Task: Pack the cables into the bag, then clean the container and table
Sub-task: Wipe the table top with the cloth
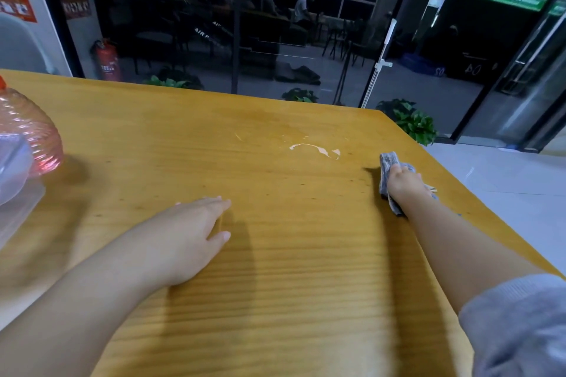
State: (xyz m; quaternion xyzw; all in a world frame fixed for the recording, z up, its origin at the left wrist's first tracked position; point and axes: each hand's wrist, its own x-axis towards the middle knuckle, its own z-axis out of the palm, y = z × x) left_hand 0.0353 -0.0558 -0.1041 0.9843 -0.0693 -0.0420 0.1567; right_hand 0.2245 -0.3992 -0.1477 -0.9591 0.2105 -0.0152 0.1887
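My right hand (403, 182) presses a crumpled grey cloth (388, 162) onto the yellow wooden table (275, 254), near its right edge. A wet streak (315, 148) glistens on the wood just left of and beyond the cloth. My left hand (190, 234) lies flat on the table, palm down, fingers together, holding nothing. At the far left edge stands a clear plastic container (15, 193), partly cut off by the frame, with a pink transparent bag (33, 135) behind it. No cables show.
The table's right edge runs diagonally close to my right hand, with a pale tiled floor beyond. Glass walls and a glass door stand behind the table's far edge, with potted plants (413, 122) and a red fire extinguisher (107, 60) at floor level.
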